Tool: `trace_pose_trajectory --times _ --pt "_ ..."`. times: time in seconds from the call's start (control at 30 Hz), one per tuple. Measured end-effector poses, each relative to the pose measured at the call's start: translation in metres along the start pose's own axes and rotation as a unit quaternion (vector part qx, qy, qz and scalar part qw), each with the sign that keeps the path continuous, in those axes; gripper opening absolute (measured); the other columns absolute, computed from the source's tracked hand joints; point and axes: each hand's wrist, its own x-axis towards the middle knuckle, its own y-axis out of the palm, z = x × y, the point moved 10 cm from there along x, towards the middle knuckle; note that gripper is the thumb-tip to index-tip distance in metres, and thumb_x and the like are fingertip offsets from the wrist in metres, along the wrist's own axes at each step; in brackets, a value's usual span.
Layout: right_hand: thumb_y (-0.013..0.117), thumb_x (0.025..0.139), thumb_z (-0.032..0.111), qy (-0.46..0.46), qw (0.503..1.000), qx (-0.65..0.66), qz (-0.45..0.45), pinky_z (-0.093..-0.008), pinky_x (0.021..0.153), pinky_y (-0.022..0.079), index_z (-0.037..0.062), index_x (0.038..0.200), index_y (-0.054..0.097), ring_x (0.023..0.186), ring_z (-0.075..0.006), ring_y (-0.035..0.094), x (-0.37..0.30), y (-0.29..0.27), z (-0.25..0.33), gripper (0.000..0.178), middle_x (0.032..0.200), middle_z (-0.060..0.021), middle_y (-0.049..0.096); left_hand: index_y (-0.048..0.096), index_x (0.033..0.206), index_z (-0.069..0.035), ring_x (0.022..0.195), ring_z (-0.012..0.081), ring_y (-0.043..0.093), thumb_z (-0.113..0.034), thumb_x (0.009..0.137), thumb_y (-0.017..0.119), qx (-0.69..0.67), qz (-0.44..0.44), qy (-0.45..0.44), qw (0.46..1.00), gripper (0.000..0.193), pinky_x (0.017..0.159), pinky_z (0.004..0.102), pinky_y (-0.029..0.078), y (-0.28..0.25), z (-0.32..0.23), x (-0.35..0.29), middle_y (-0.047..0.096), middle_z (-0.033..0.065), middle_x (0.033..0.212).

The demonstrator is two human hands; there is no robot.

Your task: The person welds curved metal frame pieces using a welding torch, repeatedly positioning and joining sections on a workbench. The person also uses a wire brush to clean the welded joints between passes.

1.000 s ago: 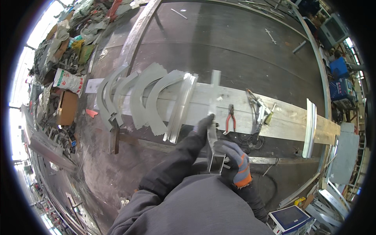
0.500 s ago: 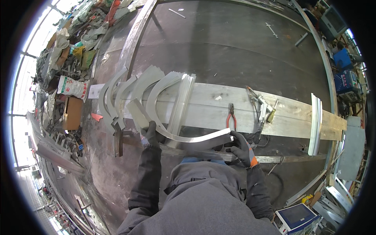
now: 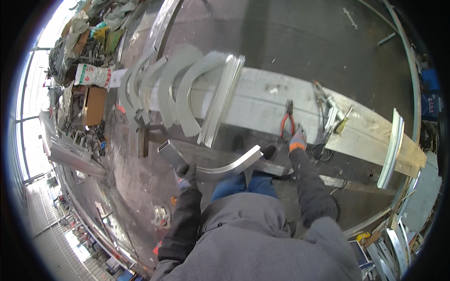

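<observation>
My left hand (image 3: 186, 176), in a dark glove, is closed around a curved metal profile (image 3: 229, 171) in front of my body. Its left end is a hollow rectangular opening (image 3: 166, 147); the hand hides the part where this straight length meets the curve. My right hand (image 3: 298, 138), gloved with an orange cuff, reaches forward to the bench edge, fingers stretched out beside the handles of red-handled pliers (image 3: 288, 119). The pliers lie on a long pale board (image 3: 262, 89). Whether the fingertips touch a handle cannot be made out.
Stacked grey curved pieces (image 3: 171, 84) and straight metal profiles (image 3: 222, 100) lie on the board's left part. Right of the pliers are a screwdriver (image 3: 343, 124), a power tool with cable (image 3: 324, 97) and more profiles (image 3: 391, 150). A cardboard box (image 3: 93, 106) stands at left.
My right hand has let go of the curved profile's right end and moved forward to the pliers. My left hand has brought the profile back toward my body. The view has shifted.
</observation>
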Motion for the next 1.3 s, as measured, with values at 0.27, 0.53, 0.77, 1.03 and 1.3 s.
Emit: trace_pose_trajectory --times 0.27,0.53,0.77,1.03,1.3 --pt "0.077 0.087 0.05 0.03 0.987 -0.118 0.1 -0.0509 0.096 0.055 0.0088 0.139 0.047 0.12 -0.0411 0.062 0.016 0.022 0.016 0.072 0.132 -0.0214 0.057 0.057 0.108 -0.004 0.073 0.0152 0.064 -0.009 0.075 0.084 0.034 0.071 -0.042 0.996 0.043 0.068 0.0327 0.053 0.05 0.113 0.008 0.067 0.0045 0.089" --pt "0.082 0.079 0.052 0.052 0.983 -0.138 0.106 -0.0501 0.096 0.055 0.0034 0.134 0.049 0.116 -0.0405 0.066 0.022 0.018 0.027 0.081 0.129 -0.0244 0.06 0.06 0.113 -0.005 0.077 0.0176 0.067 -0.021 0.07 0.085 0.079 0.094 0.11 0.986 0.052 0.07 0.0337 0.055 0.098 0.126 0.045 0.066 0.004 0.086" --pt "0.085 0.075 0.029 0.037 0.991 0.1 0.085 -0.0401 0.068 0.056 0.005 0.123 0.05 0.075 -0.0312 0.071 -0.094 0.032 -0.005 0.064 0.086 -0.0152 0.069 0.065 0.109 -0.004 0.079 0.0172 0.069 -0.017 0.078 0.084 0.044 0.138 0.005 0.99 0.039 0.071 0.0332 0.056 0.098 0.16 0.064 0.072 0.0041 0.089" --pt "0.081 0.08 0.02 0.084 0.97 0.131 0.188 -0.0405 0.079 0.055 0.0045 0.132 0.056 0.088 -0.0313 0.069 -0.232 0.118 -0.029 0.06 0.103 -0.0175 0.068 0.07 0.094 -0.003 0.075 0.0173 0.07 -0.02 0.077 0.083 0.129 0.16 -0.02 0.978 0.027 0.069 0.0345 0.056 0.099 0.212 0.09 0.073 0.0056 0.082" --pt "0.083 0.079 0.026 0.064 0.977 0.076 0.189 -0.0505 0.088 0.055 0.0015 0.129 0.053 0.107 -0.0467 0.068 -0.235 0.172 -0.071 0.063 0.116 -0.0292 0.069 0.068 0.084 -0.005 0.067 0.0154 0.062 -0.015 0.079 0.08 0.042 0.192 0.066 0.978 0.017 0.063 0.035 0.053 0.109 0.225 0.095 0.064 0.0034 0.072"
